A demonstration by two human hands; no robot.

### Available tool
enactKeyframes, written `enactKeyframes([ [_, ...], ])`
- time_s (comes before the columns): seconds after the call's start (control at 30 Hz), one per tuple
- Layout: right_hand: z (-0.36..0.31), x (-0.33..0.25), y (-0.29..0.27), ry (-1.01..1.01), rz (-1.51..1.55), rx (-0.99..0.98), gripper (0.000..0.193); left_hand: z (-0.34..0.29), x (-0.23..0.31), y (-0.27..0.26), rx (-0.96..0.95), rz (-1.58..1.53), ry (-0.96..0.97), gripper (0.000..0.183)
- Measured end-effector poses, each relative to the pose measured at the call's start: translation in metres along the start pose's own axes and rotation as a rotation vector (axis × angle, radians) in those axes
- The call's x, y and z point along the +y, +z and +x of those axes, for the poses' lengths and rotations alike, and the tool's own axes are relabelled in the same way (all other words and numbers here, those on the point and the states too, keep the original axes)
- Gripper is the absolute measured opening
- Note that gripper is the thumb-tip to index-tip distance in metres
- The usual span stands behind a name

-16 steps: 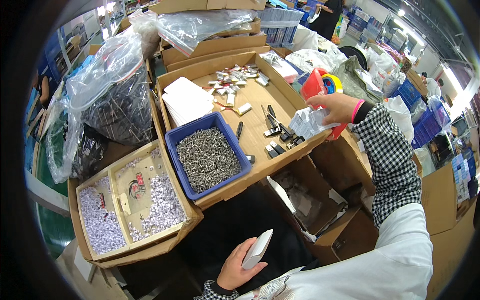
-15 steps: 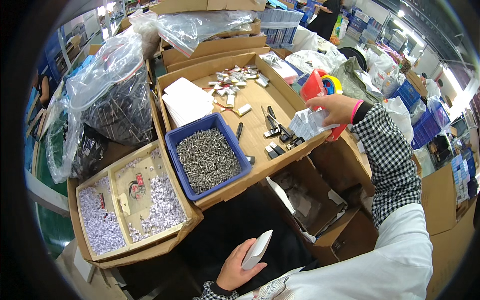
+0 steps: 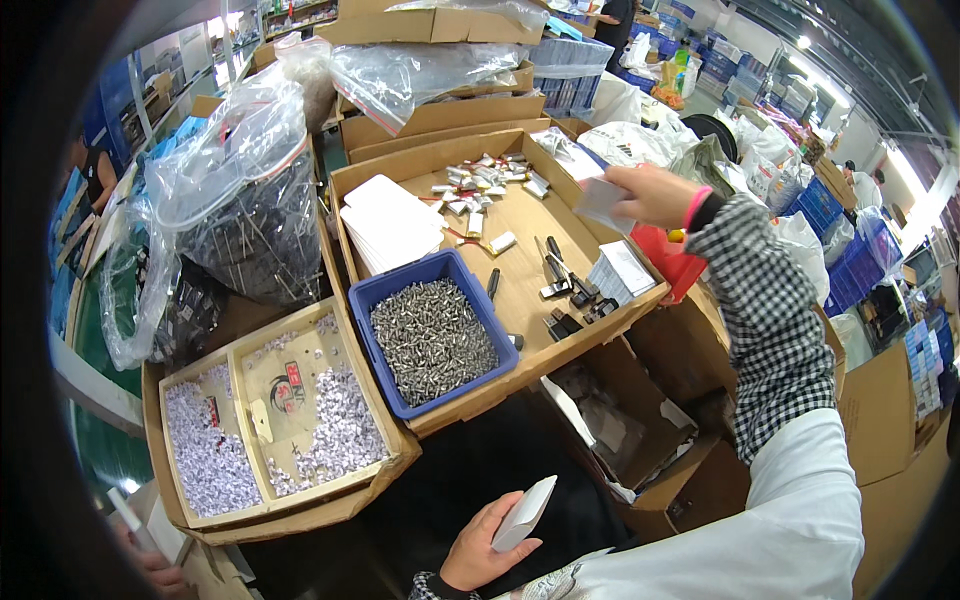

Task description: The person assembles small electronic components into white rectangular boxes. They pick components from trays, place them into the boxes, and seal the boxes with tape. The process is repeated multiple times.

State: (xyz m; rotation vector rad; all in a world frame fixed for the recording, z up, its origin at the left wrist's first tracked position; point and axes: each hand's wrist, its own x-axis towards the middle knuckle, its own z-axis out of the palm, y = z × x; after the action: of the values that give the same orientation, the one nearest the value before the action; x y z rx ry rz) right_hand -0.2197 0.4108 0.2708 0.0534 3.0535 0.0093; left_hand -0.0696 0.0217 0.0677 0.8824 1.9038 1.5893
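Note:
My left hand, low in the middle, is closed round a small white box. My right hand is raised over the right side of a shallow cardboard tray. Its fingers pinch a flat, pale folded leaflet. Below it, a stack of similar pale leaflets lies in the tray's near right corner. Beside the stack are small black connectors and a thin screwdriver. A blue bin of small metal parts stands at the tray's near left.
White cards and silver battery cells occupy the tray. Left of it stands a divided wooden box with small whitish pieces. A red holder adjoins the right edge. Another person's hand shows at lower left.
My right hand has risen from the leaflet stack, moving up and slightly left with a leaflet. The left hand still holds the white box. Another person's hand has appeared at lower left.

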Motion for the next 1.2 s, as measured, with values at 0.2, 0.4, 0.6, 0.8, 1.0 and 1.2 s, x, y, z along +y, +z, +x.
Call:
enactKeyframes([
  [0.2, 0.063, -0.059, 0.031, 0.039, -0.368, -0.022, 0.025, -0.001, -0.004, 0.002, -0.008, -0.005, -0.010, 0.063],
  [0.4, 0.103, -0.120, 0.056, 0.101, -0.400, -0.146, 0.028, -0.006, -0.005, 0.000, 0.003, -0.055, -0.036, 0.065],
  [0.6, 0.106, -0.149, 0.056, -0.025, -0.197, -0.222, 0.030, -0.014, -0.009, -0.004, 0.062, -0.060, -0.002, 0.066],
  [0.8, 0.109, -0.155, 0.058, 0.026, -0.160, -0.238, 0.036, -0.016, -0.010, -0.008, 0.072, -0.083, 0.013, 0.065],
  [1.0, 0.111, -0.151, 0.061, -0.041, -0.168, -0.242, 0.033, -0.020, -0.010, -0.007, 0.092, -0.074, 0.031, 0.064],
  [1.2, 0.107, -0.150, 0.069, -0.059, -0.191, -0.222, 0.031, -0.022, -0.007, -0.005, 0.087, -0.089, 0.017, 0.064],
])
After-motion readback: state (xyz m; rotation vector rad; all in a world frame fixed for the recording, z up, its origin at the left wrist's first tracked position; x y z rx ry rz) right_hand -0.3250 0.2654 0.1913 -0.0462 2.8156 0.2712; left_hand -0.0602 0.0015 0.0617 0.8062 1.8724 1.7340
